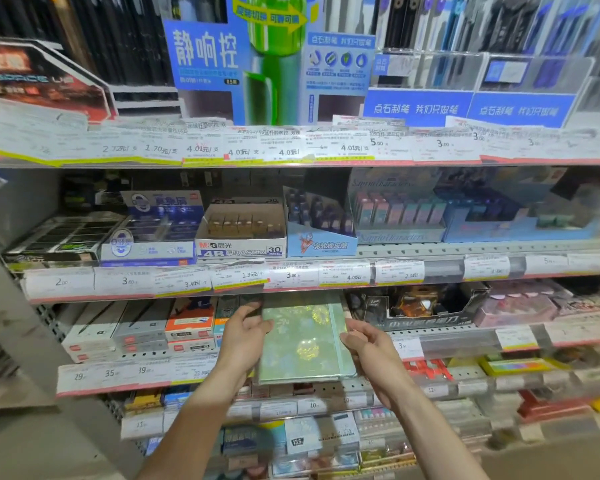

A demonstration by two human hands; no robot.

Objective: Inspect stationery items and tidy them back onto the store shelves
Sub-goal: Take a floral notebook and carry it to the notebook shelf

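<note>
Both hands hold a pale green notebook [305, 341] with a shimmering holographic cover in front of the third shelf [118, 379] down. The left hand [245, 336] has its grip curled around the notebook's left edge, thumb on the cover. The right hand [368, 344] pinches the right edge, beside the green elastic band. Above, a box marked 4B ERASER [241, 237] sits on the eraser shelf.
</note>
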